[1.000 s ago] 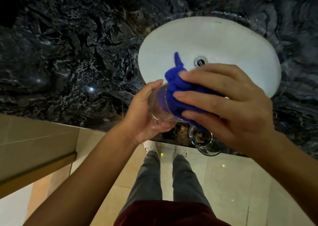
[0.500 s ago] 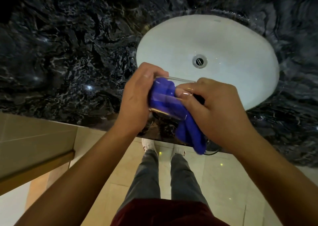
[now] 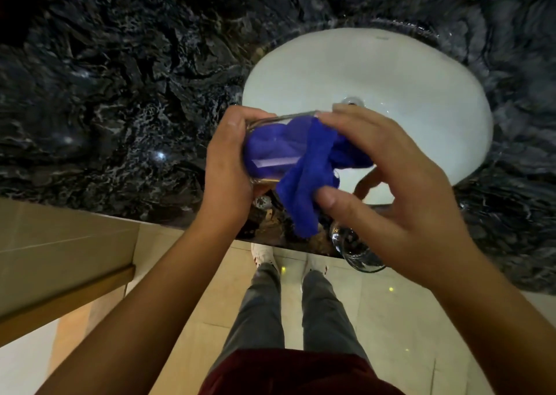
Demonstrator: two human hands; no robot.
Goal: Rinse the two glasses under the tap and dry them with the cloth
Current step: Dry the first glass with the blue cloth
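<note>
Sideways, smooth clear glass in left hand's curled grip, right hand's fingers pinching fuzzy blue cloth.

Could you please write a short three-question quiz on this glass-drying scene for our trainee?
1. True or false: the cloth is stuffed inside the held glass.
2. Which hand grips that glass? A) left B) right
3. Fill in: the second glass stands at the counter edge, just in front of the ____.

Key: 1 true: blue fabric fills it. 2 A: the left hand wraps it; the right hand works the cloth. 3 sink.
</note>
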